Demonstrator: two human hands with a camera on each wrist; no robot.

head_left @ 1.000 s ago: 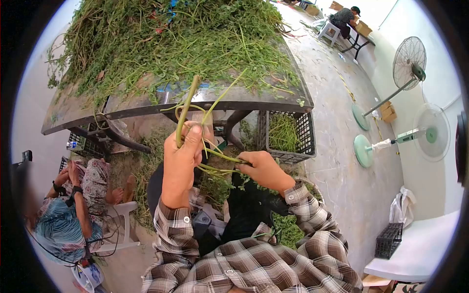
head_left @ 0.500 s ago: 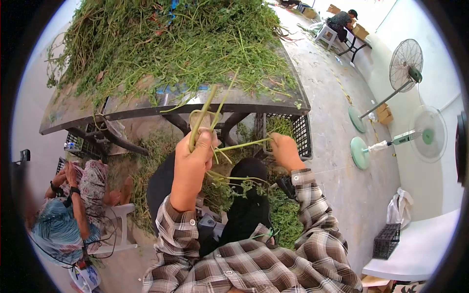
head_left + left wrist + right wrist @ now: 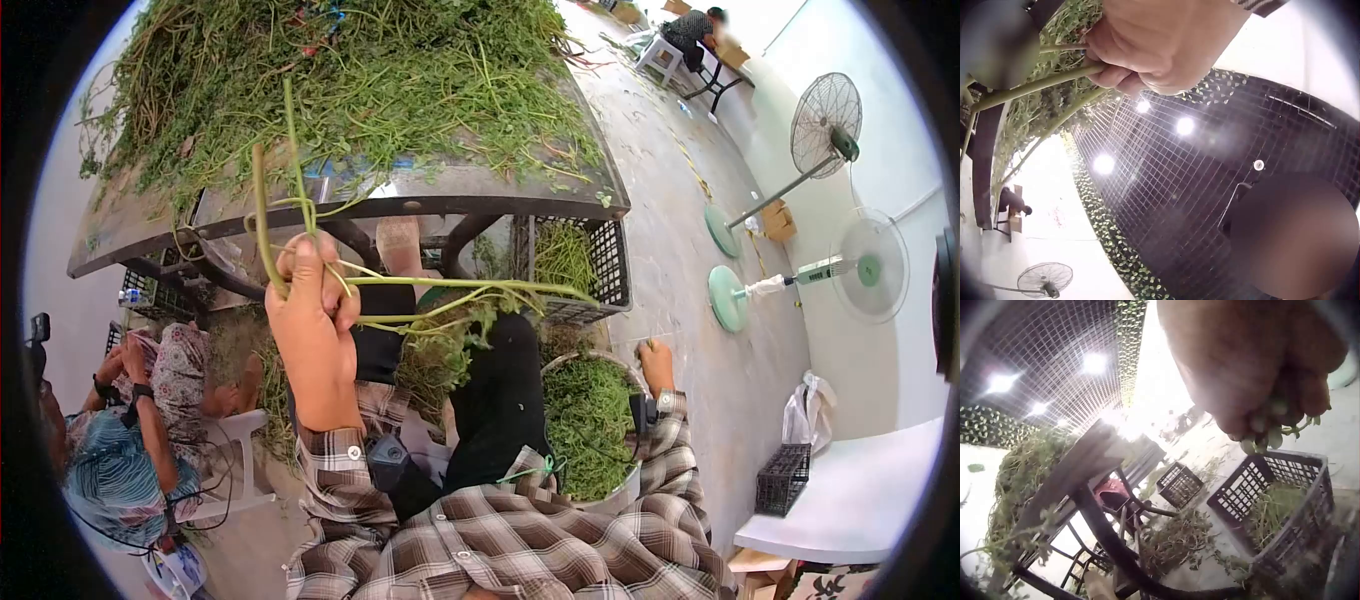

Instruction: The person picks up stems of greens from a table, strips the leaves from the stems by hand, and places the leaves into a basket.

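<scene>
My left hand [image 3: 318, 345] grips a bunch of long green stems [image 3: 263, 215] just beyond the table's near edge; some stick up and others stretch right to a leafy end. In the left wrist view the fingers of the left hand [image 3: 1154, 47] curl round the stems [image 3: 1035, 81]. Off to the right, beside a round tub of greens [image 3: 590, 425], is my right hand [image 3: 656, 366]. The right wrist view shows the right hand [image 3: 1260, 369] curled round small green leafy bits [image 3: 1266, 434].
A heap of greens [image 3: 370, 90] covers much of the table [image 3: 420, 205]. A black crate [image 3: 612, 262] holding stems stands under its right end. Two fans [image 3: 826, 125] stand at the right. One person [image 3: 135, 450] sits at the left, another at the far back.
My right hand has moved right and down, away from the stems, to beside the tub. My left hand has shifted left with the stems, and the tub now shows more fully.
</scene>
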